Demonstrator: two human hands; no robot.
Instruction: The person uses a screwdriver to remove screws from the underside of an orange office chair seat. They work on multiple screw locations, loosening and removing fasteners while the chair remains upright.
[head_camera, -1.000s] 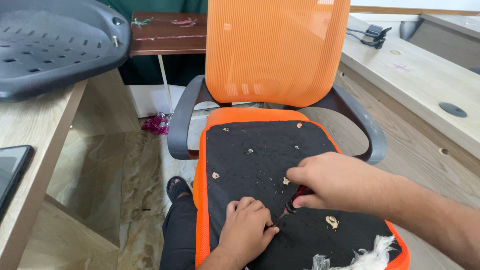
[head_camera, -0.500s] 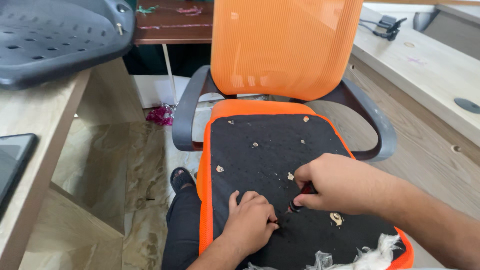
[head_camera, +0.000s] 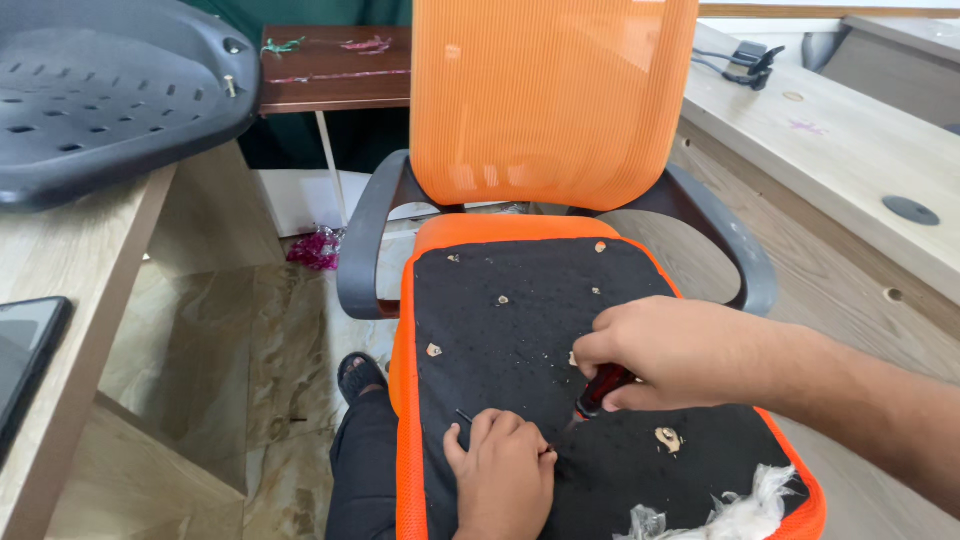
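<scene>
Your right hand (head_camera: 672, 352) is gripping a red-handled screwdriver (head_camera: 598, 390), fingers clamped round the handle, tip angling down toward 7 o'clock onto the black seat underside (head_camera: 520, 320) of the orange mesh office chair (head_camera: 548, 100). Your left hand (head_camera: 502, 478) is resting curled on the fabric just at 8 o'clock of the tip, fingertips pinching something small and dark (too small to tell what). Bits of pale debris are lying scattered over the black fabric, white stuffing (head_camera: 745, 512) is poking out at 4 o'clock. A grey plastic seat shell (head_camera: 100, 95) is sitting on the desk (head_camera: 50, 250) at 10 o'clock.
</scene>
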